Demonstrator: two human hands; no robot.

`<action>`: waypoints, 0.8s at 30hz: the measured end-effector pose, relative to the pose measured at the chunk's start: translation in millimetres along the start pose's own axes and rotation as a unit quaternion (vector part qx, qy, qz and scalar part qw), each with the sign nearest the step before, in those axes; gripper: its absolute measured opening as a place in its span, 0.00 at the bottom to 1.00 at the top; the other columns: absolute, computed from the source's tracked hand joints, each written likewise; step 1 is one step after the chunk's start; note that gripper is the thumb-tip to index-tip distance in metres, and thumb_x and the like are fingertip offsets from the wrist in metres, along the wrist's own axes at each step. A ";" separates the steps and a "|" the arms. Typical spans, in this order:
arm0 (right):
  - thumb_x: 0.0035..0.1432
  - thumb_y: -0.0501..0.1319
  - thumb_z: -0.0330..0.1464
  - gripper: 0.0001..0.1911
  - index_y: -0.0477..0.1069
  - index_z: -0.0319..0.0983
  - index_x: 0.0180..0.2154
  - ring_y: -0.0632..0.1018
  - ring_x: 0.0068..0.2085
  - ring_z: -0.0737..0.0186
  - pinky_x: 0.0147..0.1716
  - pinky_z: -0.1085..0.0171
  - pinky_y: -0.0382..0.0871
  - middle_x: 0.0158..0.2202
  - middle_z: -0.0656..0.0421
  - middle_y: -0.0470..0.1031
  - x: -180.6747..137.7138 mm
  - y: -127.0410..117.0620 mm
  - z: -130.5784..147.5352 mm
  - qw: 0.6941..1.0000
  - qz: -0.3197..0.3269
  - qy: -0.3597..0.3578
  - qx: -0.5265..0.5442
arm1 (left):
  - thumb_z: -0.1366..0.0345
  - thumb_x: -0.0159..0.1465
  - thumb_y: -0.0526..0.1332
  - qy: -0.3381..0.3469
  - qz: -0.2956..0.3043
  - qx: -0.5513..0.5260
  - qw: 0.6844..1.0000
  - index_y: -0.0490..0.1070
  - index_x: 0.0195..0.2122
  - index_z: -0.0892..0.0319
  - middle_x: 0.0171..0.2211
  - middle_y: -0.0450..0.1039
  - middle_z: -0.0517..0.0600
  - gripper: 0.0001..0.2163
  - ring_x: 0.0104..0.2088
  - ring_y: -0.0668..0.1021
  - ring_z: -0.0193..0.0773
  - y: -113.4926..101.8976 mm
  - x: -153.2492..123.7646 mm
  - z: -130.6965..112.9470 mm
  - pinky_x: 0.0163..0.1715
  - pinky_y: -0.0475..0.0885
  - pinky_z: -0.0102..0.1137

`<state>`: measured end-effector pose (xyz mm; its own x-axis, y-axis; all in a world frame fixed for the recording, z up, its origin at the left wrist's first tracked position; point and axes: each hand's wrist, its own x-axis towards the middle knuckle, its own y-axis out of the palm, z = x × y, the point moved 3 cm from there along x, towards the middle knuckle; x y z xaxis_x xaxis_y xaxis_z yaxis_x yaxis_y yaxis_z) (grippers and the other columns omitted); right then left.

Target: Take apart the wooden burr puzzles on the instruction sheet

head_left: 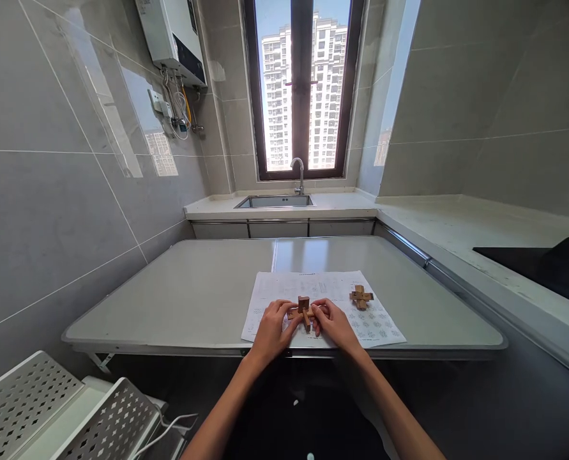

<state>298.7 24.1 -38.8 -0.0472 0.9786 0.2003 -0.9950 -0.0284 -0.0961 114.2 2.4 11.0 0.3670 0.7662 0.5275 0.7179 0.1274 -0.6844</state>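
Between my two hands is a wooden burr puzzle [304,305], brown, made of interlocking notched sticks, with one piece standing up and another pointing toward me. My left hand [275,326] is closed on its left end, thumb and fingers pinching the wood. At the right end, my right hand [333,322] pinches it with thumb and fingertips; some of those fingers are hidden. A second wooden burr puzzle [361,297], cross-shaped, rests to the right on the printed paper sheet [274,287], which lies under both hands and carries small diagrams.
The pale folding table [179,294] has its near edge just below my hands. Beyond it are a counter with a sink [274,202] and a tap [299,174]. A black object [543,265] lies on the right counter. White perforated panels [30,396] stand at lower left.
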 end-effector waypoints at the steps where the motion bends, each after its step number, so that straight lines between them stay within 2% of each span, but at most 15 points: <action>1: 0.61 0.58 0.54 0.22 0.69 0.42 0.39 0.76 0.21 0.60 0.26 0.62 0.71 0.22 0.62 0.76 -0.2 -0.3 0.2 1.000 -0.002 0.000 0.000 | 0.58 0.70 0.59 -0.005 -0.008 0.000 1.000 0.74 0.49 0.53 0.48 0.75 0.54 0.10 0.49 0.76 0.47 1.7 2.7 0.0 0.52 0.72 0.44; 8: 0.62 0.58 0.55 0.23 0.70 0.41 0.39 0.77 0.22 0.61 0.27 0.61 0.73 0.25 0.61 0.77 -1.9 -0.5 5.3 1.000 -0.013 -0.001 -0.003 | 0.57 0.68 0.61 -0.052 -0.032 -0.027 0.998 0.76 0.40 0.55 0.39 0.77 0.52 0.09 0.43 0.78 0.46 11.8 15.4 6.5 0.45 0.72 0.40; 9: 0.62 0.59 0.54 0.23 0.71 0.41 0.40 0.79 0.26 0.59 0.29 0.61 0.74 0.29 0.59 0.79 -2.4 -0.4 6.3 1.000 -0.021 0.000 -0.004 | 0.56 0.68 0.61 -0.057 -0.031 -0.036 0.997 0.76 0.39 0.55 0.39 0.78 0.52 0.09 0.42 0.78 0.46 11.9 16.1 7.6 0.44 0.72 0.40; 11: 0.60 0.62 0.53 0.23 0.71 0.41 0.45 0.82 0.40 0.54 0.34 0.60 0.77 0.41 0.53 0.80 -4.0 -0.4 8.7 0.999 -0.037 -0.008 -0.013 | 0.55 0.68 0.60 -0.062 -0.030 -0.051 0.996 0.76 0.39 0.55 0.39 0.78 0.52 0.10 0.41 0.78 0.46 11.1 16.8 9.2 0.44 0.72 0.40; 13: 0.56 0.67 0.50 0.29 0.69 0.42 0.53 0.77 0.54 0.50 0.43 0.58 0.78 0.54 0.50 0.74 -6.3 0.2 12.0 0.999 -0.031 -0.034 -0.029 | 0.55 0.68 0.60 -0.066 -0.027 -0.062 0.995 0.76 0.39 0.55 0.39 0.78 0.52 0.10 0.42 0.78 0.45 9.2 16.9 9.8 0.44 0.72 0.39; 16: 0.49 0.74 0.45 0.42 0.62 0.46 0.63 0.69 0.63 0.48 0.54 0.52 0.74 0.63 0.50 0.66 -10.2 1.1 17.0 0.996 0.012 -0.072 -0.044 | 0.57 0.67 0.61 -0.066 -0.015 -0.075 0.995 0.76 0.38 0.55 0.39 0.78 0.51 0.09 0.41 0.78 0.45 6.1 16.8 8.0 0.43 0.72 0.38; 20: 0.48 0.75 0.42 0.46 0.59 0.49 0.65 0.70 0.63 0.48 0.62 0.46 0.66 0.64 0.53 0.67 -14.0 0.2 22.2 0.995 0.060 -0.069 -0.035 | 0.57 0.68 0.61 -0.053 0.011 -0.094 0.994 0.75 0.38 0.55 0.38 0.77 0.51 0.08 0.41 0.77 0.44 3.3 16.7 2.3 0.44 0.71 0.36; 24: 0.48 0.75 0.41 0.44 0.60 0.49 0.64 0.76 0.57 0.49 0.61 0.46 0.68 0.62 0.53 0.69 -16.0 -0.2 25.9 0.995 0.082 -0.050 -0.015 | 0.57 0.68 0.60 -0.055 0.021 -0.109 0.992 0.76 0.39 0.55 0.38 0.77 0.50 0.09 0.40 0.77 0.43 2.1 15.7 -0.3 0.43 0.72 0.36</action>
<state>297.3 3.2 -16.7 -0.2185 0.9360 0.2760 -0.9702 -0.1780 -0.1645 121.7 14.6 18.0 0.3411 0.8330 0.4356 0.8189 -0.0357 -0.5729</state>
